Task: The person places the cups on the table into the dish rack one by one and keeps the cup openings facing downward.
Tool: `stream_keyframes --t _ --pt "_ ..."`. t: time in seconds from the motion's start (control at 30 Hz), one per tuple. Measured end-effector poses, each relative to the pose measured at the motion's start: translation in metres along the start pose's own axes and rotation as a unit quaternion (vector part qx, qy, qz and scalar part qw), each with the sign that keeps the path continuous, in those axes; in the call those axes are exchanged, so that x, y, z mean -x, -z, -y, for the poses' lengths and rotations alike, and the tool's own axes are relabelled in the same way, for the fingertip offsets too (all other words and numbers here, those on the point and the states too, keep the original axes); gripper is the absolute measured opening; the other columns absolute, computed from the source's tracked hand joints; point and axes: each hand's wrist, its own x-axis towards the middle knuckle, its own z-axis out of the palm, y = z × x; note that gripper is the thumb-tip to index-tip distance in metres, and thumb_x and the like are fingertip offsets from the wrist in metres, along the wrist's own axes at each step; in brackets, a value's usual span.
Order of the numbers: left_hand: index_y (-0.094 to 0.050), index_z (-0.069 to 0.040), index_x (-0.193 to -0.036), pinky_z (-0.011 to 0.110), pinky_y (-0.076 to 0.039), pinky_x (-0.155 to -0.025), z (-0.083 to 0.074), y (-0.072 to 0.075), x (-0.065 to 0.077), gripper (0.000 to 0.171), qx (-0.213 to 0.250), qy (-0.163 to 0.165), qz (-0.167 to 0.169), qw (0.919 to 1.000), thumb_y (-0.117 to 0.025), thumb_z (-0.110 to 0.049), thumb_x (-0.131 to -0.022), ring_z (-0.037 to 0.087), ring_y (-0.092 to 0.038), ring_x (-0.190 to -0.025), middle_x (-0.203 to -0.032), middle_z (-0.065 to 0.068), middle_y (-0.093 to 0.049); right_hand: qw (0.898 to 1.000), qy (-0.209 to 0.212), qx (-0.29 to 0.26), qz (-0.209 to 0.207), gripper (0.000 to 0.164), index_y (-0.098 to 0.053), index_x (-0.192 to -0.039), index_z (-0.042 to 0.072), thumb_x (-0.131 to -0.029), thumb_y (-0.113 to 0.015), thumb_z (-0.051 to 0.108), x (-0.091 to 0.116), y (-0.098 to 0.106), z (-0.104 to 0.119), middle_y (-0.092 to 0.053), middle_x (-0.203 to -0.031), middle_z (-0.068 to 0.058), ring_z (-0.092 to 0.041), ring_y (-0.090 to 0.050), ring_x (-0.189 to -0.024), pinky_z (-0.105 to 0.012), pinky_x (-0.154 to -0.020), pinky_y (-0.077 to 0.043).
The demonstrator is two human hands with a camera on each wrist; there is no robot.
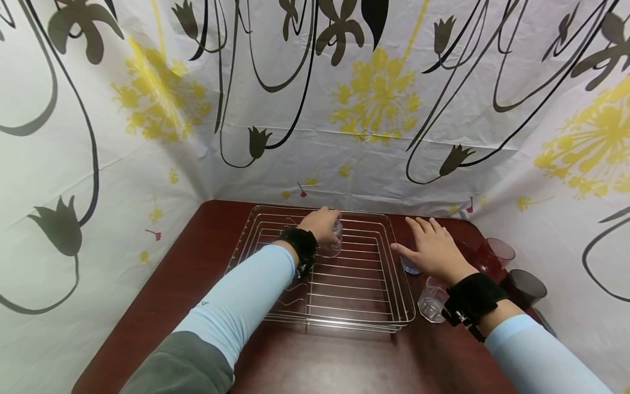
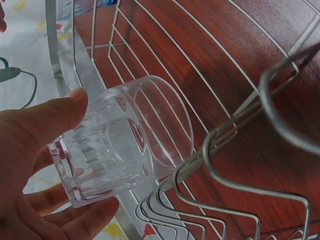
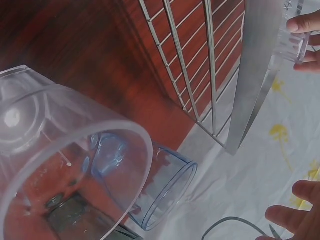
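My left hand (image 1: 320, 226) grips a clear tumbler (image 2: 125, 142) by its thick base, thumb on one side and fingers on the other. The tumbler's mouth faces down over the wire dish rack (image 1: 412, 306); whether its rim touches the wires I cannot tell. Spread out and holding nothing, my right hand (image 1: 433, 249) hovers just right of the rack, above a blue tumbler (image 3: 160, 185) that it partly hides in the head view. Another clear tumbler (image 1: 432, 302) stands near the right wrist, and its wide rim fills the lower left of the right wrist view.
Beyond the right hand stand a red tumbler (image 1: 496, 254) and a dark grey tumbler (image 1: 526, 287), close to the right-hand curtain. A patterned curtain (image 1: 305, 109) closes off the back and both sides of the dark red table (image 1: 197, 262). Bent wire prongs (image 2: 240, 187) rise inside the rack.
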Motion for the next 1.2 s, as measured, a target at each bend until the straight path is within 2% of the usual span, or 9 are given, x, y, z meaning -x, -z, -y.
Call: stream_keyframes --t 0.3,0.53,0.87,1.2 --pt "-0.047 -0.018 -0.149 0.042 -0.049 -0.1 0.0 -0.001 -0.005 0.077 -0.021 -0.003 0.009 0.9997 -0.083 -0.035 -0.082 0.027 -0.058 -0.116 -0.131 0.011 -0.056 1.0 -0.003 0.003 0.005 0.094 -0.031 -0.154 0.0 -0.094 -0.044 0.072 0.001 -0.004 -0.005 -0.036 -0.152 -0.029 -0.053 -0.026 -0.142 -0.068 -0.115 -0.017" --pt "-0.052 -0.016 -0.143 0.041 -0.05 -0.097 0.002 -0.002 -0.004 0.07 -0.013 0.005 0.011 0.9998 -0.083 -0.033 -0.082 0.027 -0.059 -0.111 -0.126 0.011 -0.057 1.0 -0.007 -0.003 0.008 0.093 -0.031 -0.155 0.002 -0.095 -0.044 0.071 0.003 -0.01 -0.007 -0.037 -0.152 -0.028 -0.053 -0.026 -0.142 -0.069 -0.114 -0.018" --pt "-0.043 -0.018 -0.151 0.044 -0.049 -0.1 0.005 -0.008 -0.009 0.081 0.0 0.025 0.02 0.9995 -0.082 -0.036 -0.083 0.031 -0.058 -0.119 -0.137 0.013 -0.052 1.0 -0.008 -0.003 0.01 0.093 -0.031 -0.155 0.002 -0.095 -0.042 0.072 0.005 -0.009 -0.014 -0.037 -0.152 -0.027 -0.051 -0.026 -0.143 -0.068 -0.114 -0.019" --pt "-0.042 -0.019 -0.151 0.045 -0.051 -0.099 0.003 -0.013 -0.014 0.077 -0.01 0.033 0.031 0.9989 -0.079 -0.036 -0.086 0.033 -0.058 -0.119 -0.14 0.014 -0.049 1.0 -0.008 -0.01 0.013 0.09 -0.032 -0.154 0.0 -0.096 -0.044 0.069 0.006 -0.013 -0.02 -0.038 -0.151 -0.028 -0.05 -0.028 -0.142 -0.066 -0.115 -0.02"
